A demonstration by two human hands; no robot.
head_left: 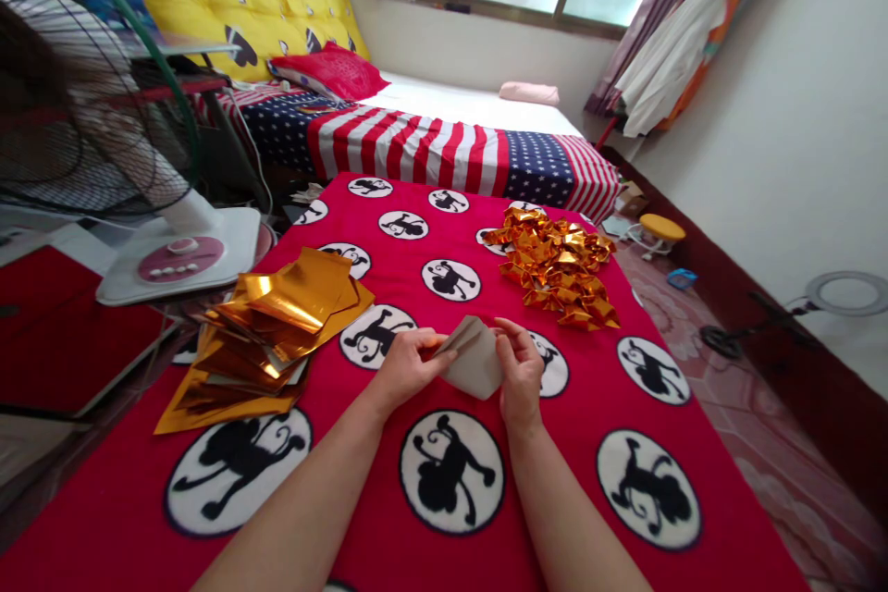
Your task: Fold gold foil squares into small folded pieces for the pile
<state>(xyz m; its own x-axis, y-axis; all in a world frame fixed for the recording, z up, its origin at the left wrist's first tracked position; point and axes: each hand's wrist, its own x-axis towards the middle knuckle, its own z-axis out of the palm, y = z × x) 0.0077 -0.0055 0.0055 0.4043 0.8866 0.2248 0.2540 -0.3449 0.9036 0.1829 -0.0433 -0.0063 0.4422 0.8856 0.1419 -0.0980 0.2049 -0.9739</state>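
Between my two hands is a sheet of foil paper [473,368], its dull grey side facing me and its upper edge partly folded over. My left hand [414,368] pinches the sheet's left edge, where a bit of orange shows by the fingers. Closed on its right edge is my right hand [519,368], thumb toward me. Left of my hands lies a loose stack of flat gold foil sheets [298,296]. Beyond my right hand a heap of folded gold foil pieces [555,259] rests on the red cloth [444,213].
A white fan [184,245] stands at the left, beside a dark red flat panel [62,324]. Behind the cloth-covered surface is a bed with a stars-and-stripes cover [416,148]. On the floor at right are a yellow stool [662,227] and a ring-light stand [843,293].
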